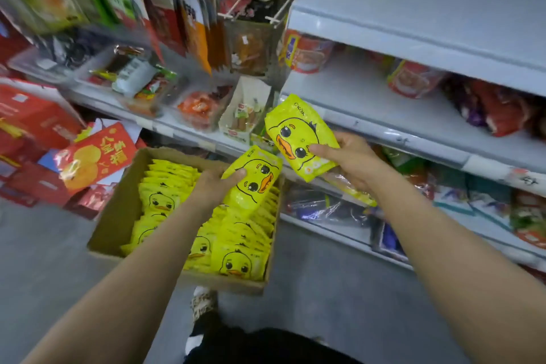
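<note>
A cardboard box (118, 210) on the grey floor holds several yellow snack packets printed with a duck face (236, 263). My left hand (215, 186) grips one yellow duck packet (257, 183) just above the box, thumb on its front. My right hand (351, 163) holds another yellow duck packet (298, 133) higher up, in front of the white shelf edge (384, 133), thumb across its face. More yellow packet material shows under my right palm.
White store shelves (413, 24) on the right carry red cup noodles (307, 53) and dark snack bags. Hanging packets and clear trays of snacks fill the left rack. Red gift boxes (32, 124) are stacked at the left. My shoe (204, 301) stands below the box.
</note>
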Available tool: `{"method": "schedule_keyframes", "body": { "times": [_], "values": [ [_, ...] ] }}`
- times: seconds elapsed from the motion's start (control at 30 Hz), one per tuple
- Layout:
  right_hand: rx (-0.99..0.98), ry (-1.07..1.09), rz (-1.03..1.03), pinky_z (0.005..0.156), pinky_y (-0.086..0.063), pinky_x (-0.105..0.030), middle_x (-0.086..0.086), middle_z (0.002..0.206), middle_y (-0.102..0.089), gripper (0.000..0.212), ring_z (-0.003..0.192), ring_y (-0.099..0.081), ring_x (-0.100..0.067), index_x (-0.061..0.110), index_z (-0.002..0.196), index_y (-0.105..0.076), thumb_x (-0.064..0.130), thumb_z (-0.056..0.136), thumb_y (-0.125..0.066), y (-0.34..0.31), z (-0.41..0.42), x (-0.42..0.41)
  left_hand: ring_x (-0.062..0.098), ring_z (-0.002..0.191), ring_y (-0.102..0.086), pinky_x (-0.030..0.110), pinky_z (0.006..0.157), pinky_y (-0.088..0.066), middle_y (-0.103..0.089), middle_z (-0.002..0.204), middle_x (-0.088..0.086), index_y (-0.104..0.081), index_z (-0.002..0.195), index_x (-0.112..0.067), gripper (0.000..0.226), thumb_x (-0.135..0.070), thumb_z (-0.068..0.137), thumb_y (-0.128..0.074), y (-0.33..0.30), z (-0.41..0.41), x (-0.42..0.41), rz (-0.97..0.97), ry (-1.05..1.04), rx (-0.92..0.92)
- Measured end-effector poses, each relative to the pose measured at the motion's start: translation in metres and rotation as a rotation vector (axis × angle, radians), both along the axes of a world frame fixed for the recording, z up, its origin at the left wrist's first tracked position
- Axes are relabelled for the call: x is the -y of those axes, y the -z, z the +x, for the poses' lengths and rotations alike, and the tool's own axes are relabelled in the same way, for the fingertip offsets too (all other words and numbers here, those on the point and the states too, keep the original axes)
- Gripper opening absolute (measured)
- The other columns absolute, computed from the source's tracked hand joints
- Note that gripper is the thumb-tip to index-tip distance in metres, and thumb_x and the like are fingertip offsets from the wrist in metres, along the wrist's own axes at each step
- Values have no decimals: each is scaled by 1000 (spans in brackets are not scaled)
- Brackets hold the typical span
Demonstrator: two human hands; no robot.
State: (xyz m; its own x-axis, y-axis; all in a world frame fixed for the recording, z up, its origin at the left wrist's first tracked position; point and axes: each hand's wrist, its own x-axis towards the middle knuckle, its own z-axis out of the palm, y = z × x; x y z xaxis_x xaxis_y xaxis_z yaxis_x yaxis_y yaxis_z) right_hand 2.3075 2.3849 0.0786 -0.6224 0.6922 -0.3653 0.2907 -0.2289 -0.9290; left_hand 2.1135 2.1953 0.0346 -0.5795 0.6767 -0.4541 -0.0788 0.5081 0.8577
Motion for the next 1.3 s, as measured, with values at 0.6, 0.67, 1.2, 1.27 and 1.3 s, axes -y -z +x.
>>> {"method": "schedule_keyframes", "body": {
  "times": [0.6, 0.67, 1.2, 1.27, 1.3],
  "values": [
    [-367, 263, 337, 66, -60, -32, -4, 85, -77, 28, 73, -73, -18, 10, 98, -69, 17, 72, -76, -202, 170, -133, 22, 78, -72, 30, 67, -57, -75, 84, 4, -70, 99, -9, 32, -12, 70, -83, -209, 103, -202, 238, 599, -314],
    [-346, 294, 365, 68, -59, -31, -5, 87, -77, 21, 75, -73, -19, 8, 100, -69, 12, 80, -74, -207, 173, -156, 11, 59, -68, 17, 49, -49, -71, 63, -5, -67, 93, -9, 22, -8, 75, -79, -227, 99, -230, 241, 653, -369],
    [-319, 404, 437, 71, -60, -29, -8, 102, -76, 29, 86, -73, -21, 6, 112, -67, 10, 85, -72, -237, 113, -306, 15, 112, -57, 28, 96, -48, -62, 120, -5, -58, 119, -26, 67, -33, 60, -90, -272, -42, -445, 17, 911, -773],
    [-320, 406, 437, 74, -61, -30, -9, 102, -75, 29, 87, -73, -22, 5, 112, -67, 10, 85, -72, -235, 102, -317, 19, 119, -55, 35, 101, -47, -59, 130, -1, -57, 124, -24, 80, -43, 54, -90, -272, -55, -460, 22, 907, -839],
    [-321, 402, 432, 75, -61, -31, -10, 103, -75, 30, 87, -73, -22, 4, 113, -67, 10, 84, -72, -234, 97, -321, 19, 121, -53, 34, 102, -45, -56, 133, -2, -55, 127, -24, 79, -41, 58, -89, -272, -62, -468, 29, 899, -886]
  ]
}}
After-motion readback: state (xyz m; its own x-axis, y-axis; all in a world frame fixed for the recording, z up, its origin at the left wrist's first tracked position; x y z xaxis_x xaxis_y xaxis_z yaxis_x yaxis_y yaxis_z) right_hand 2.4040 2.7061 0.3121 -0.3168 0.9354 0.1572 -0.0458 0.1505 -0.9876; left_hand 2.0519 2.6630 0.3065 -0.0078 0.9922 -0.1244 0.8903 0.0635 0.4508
